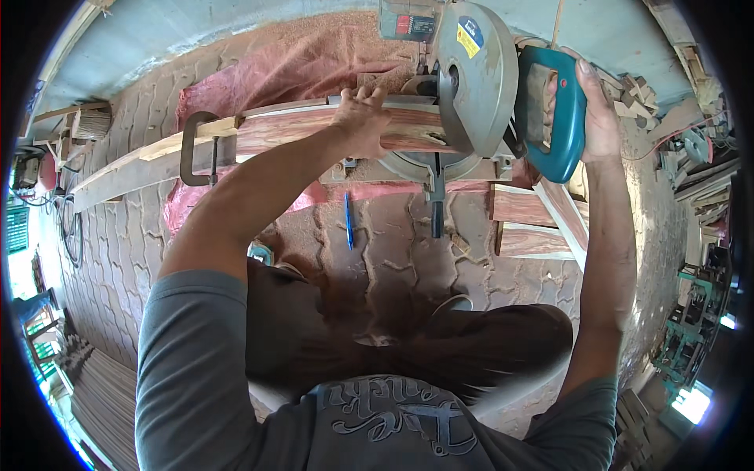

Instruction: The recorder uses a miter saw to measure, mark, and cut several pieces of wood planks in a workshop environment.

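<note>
A miter saw (481, 82) stands on the floor in front of me, its grey guard down over the end of a reddish, streaked wooden board (294, 129). My right hand (593, 106) is wrapped round the saw's teal handle (567, 133). On top of the board, just left of the guard, my left hand (364, 122) presses down with its fingers spread over the far edge. The blade is hidden by the guard. A C-clamp (191, 153) grips a long wooden batten (145, 169) at the board's left end.
A blue pen (349, 221) lies on the paving before my legs. Cut board pieces (536, 239) are stacked right of the saw. Sawdust covers a red plastic sheet (259, 82) behind it. Wood scraps (635, 98) lie at far right, long strips (118, 392) at lower left.
</note>
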`<act>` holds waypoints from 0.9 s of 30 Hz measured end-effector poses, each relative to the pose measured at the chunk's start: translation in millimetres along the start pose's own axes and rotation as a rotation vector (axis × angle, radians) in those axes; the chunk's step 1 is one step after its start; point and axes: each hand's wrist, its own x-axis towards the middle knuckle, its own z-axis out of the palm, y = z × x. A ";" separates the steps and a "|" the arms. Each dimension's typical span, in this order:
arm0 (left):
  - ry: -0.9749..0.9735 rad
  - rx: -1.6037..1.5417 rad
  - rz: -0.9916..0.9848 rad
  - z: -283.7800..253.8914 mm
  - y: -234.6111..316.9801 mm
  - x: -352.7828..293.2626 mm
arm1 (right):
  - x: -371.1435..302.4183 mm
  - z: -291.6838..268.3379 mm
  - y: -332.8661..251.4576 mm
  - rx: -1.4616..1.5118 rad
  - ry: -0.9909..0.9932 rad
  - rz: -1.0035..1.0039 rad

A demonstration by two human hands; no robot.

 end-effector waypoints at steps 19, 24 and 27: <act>-0.091 0.011 0.001 -4.5 3.5 1.2 | -39.1 3.0 31.0 -0.028 0.039 -0.074; -0.007 -0.043 -0.005 -3.0 4.1 -1.7 | -52.8 3.3 45.5 -0.001 0.021 -0.077; -0.071 -0.054 -0.028 -1.4 4.4 -0.3 | -55.6 1.6 51.5 -0.014 0.045 -0.124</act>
